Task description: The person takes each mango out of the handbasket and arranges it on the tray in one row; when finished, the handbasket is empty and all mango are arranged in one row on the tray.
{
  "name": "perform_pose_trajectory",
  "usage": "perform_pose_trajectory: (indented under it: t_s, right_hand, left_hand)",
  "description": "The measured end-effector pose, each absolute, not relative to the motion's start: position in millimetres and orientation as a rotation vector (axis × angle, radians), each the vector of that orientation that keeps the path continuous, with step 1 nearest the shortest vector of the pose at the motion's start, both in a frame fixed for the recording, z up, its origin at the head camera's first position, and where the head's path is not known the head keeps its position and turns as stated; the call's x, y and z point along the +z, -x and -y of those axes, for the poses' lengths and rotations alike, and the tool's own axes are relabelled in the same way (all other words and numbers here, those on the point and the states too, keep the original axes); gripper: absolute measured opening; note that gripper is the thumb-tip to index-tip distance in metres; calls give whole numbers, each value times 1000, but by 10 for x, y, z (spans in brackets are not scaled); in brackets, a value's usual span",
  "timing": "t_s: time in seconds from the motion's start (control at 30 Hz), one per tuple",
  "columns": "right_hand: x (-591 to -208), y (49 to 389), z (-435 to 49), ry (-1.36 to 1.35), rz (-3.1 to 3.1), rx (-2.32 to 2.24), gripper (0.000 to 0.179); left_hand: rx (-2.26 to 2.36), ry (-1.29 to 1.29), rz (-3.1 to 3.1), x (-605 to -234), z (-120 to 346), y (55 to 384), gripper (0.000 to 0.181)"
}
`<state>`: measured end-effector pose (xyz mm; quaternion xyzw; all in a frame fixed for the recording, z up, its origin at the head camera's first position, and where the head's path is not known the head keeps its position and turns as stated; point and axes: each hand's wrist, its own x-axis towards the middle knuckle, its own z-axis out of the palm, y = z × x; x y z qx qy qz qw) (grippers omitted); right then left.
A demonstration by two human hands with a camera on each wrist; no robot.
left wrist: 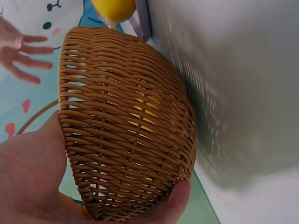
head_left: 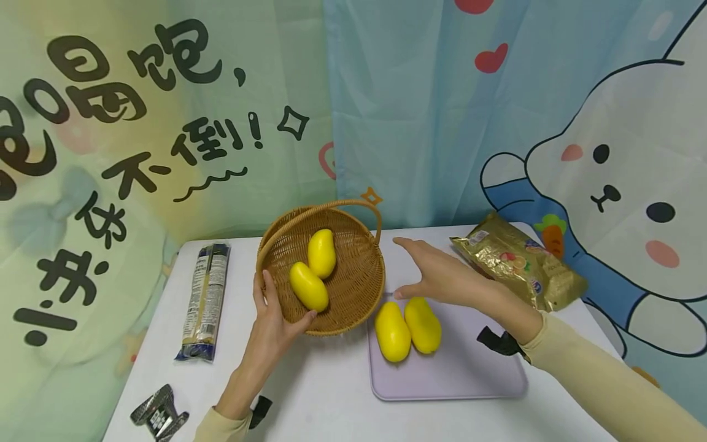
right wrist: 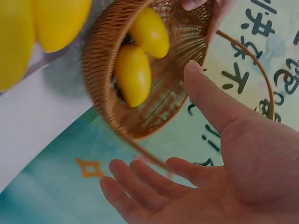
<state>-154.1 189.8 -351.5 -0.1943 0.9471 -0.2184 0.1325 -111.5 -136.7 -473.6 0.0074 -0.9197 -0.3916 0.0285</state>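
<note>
A brown wicker basket (head_left: 356, 279) with an arched handle is tilted, its opening facing the head camera. Two yellow mangoes (head_left: 308, 286) lie inside it. My left hand (head_left: 278, 322) grips the basket's left side, thumb over the rim and fingers against the weave; the left wrist view shows the woven outside (left wrist: 126, 121). Right of the basket, my right hand (head_left: 442, 270) is held with its fingers spread and nothing in it, palm toward the basket in the right wrist view. Just below that hand, two more yellow mangoes (head_left: 393, 331) lie side by side on a pale purple tray (head_left: 469, 377).
A gold foil bag (head_left: 519, 261) lies at the back right, behind the tray. On the left of the white table (head_left: 326, 393) is a long clear-and-blue packet (head_left: 204, 301), with a small black wrapped item (head_left: 160, 414) nearer the front. Printed curtains hang behind.
</note>
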Motion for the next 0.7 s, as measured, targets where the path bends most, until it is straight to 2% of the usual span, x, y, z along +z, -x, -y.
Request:
perform_pose_trajectory:
  t_s: [0.33,0.7]
  right_hand:
    - [-3399,1716,-1352,753,-2683,-615,101]
    - [-3586,1890,-769,885,-2614,-477,99]
  left_hand:
    - [-1192,-14,2822,-4713,1365,1133,126]
    - [-1183,8,2824,-4741,1359,1108,125]
